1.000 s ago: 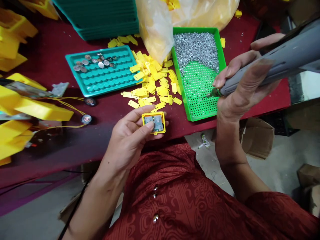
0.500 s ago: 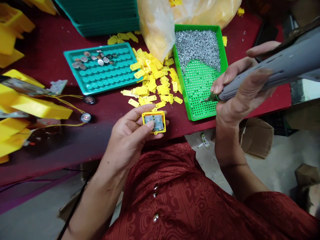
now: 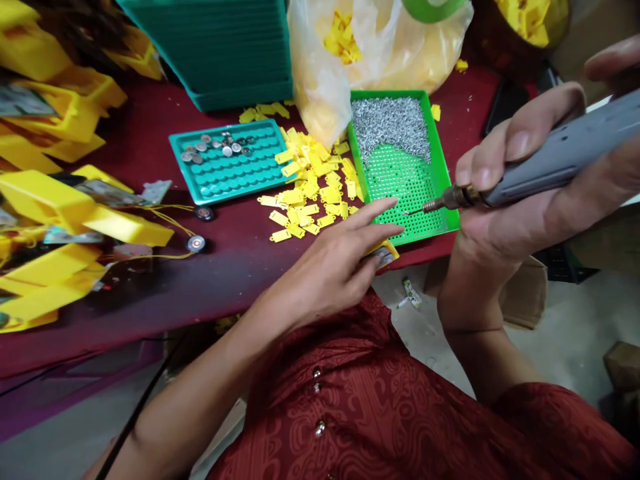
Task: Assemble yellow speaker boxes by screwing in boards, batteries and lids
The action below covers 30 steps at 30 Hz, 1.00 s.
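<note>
My right hand [image 3: 530,173] is wrapped round a grey electric screwdriver [image 3: 565,150]. The driver's thin bit points left over the bare, perforated part of a green tray [image 3: 453,177], whose far part holds many small silver screws [image 3: 393,127]. At the tray's near left corner, my left hand [image 3: 345,260] holds a small yellow case [image 3: 389,254] in its lower fingers, with two fingers stretched over the tray's edge. Part of a circuit board shows in the case; the rest is hidden under the hand.
Small yellow pieces [image 3: 310,187] lie loose left of the green tray. A teal tray [image 3: 240,180] holds round metal parts. Behind stand stacked teal trays [image 3: 225,53] and a plastic bag [image 3: 320,73]. Yellow housings [image 3: 65,220] with wired discs lie at the left.
My left hand has moved right with the yellow case, from in front of the loose yellow pieces to the green tray's near corner. The driver has shifted slightly; the camera view has also shifted.
</note>
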Each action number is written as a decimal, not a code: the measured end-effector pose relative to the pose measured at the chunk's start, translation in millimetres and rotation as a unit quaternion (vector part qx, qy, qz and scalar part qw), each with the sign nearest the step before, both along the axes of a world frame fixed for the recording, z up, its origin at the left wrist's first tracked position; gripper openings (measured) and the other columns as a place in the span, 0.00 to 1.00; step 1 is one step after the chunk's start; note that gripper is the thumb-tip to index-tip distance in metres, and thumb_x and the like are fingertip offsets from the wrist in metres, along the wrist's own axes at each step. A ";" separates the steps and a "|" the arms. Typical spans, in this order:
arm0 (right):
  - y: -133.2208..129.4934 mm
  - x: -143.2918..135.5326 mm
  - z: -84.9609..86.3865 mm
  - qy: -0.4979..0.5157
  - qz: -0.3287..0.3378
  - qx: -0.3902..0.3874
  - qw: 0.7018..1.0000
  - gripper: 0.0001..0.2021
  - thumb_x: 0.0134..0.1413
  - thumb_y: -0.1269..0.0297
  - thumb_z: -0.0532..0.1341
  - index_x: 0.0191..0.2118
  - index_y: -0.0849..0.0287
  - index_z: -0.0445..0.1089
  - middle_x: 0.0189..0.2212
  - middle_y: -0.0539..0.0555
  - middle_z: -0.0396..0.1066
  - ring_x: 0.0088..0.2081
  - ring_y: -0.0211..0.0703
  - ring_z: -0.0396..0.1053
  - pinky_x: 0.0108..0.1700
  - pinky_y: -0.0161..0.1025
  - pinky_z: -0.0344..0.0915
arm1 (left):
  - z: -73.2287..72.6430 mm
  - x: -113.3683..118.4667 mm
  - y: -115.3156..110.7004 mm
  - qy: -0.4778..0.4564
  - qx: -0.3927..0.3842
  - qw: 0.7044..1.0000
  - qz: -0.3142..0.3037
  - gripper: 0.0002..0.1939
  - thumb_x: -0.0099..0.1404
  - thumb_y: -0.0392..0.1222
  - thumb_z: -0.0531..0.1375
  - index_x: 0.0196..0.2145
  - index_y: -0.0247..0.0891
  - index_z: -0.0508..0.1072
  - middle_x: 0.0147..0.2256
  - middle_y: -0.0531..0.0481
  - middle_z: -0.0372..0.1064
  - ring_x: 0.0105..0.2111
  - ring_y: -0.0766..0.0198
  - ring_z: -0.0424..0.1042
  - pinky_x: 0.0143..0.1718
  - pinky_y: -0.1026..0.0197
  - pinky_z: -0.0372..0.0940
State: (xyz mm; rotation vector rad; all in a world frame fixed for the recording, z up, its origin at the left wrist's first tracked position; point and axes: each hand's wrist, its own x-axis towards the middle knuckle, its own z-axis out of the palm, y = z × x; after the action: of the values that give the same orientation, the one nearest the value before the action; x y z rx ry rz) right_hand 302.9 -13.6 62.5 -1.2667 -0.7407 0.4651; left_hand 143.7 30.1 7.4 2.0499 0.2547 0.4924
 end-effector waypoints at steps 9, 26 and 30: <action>-17.6 13.9 14.2 -0.013 -0.029 0.026 0.999 0.22 0.62 0.33 0.63 0.47 0.44 0.66 0.25 0.45 0.61 0.27 0.39 0.74 0.20 0.33 0.68 | 20.8 27.7 11.5 0.074 0.054 0.996 -0.008 0.22 0.67 0.30 0.56 0.56 0.36 0.79 0.60 0.39 0.77 0.62 0.48 0.76 0.65 0.45 0.71; -26.4 27.1 14.5 -0.033 0.021 0.094 0.995 0.17 0.70 0.43 0.61 0.46 0.52 0.63 0.28 0.42 0.61 0.23 0.34 0.65 0.24 0.35 0.64 | 31.4 40.4 16.9 0.100 0.038 0.993 -0.042 0.22 0.60 0.27 0.58 0.50 0.37 0.81 0.57 0.41 0.79 0.59 0.45 0.77 0.64 0.42 0.70; -26.2 29.4 14.2 -0.038 0.019 0.108 0.993 0.16 0.72 0.44 0.59 0.45 0.52 0.62 0.27 0.43 0.59 0.23 0.34 0.64 0.24 0.35 0.64 | 28.7 39.7 19.6 0.105 0.066 0.992 -0.030 0.18 0.62 0.29 0.59 0.47 0.37 0.82 0.55 0.40 0.79 0.58 0.45 0.77 0.63 0.42 0.71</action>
State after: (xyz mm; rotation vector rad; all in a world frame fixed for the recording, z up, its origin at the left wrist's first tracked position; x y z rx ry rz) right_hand 332.3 -39.8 76.7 -1.0728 -0.8576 0.3585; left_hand 183.5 49.7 36.2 2.2354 0.2903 0.2615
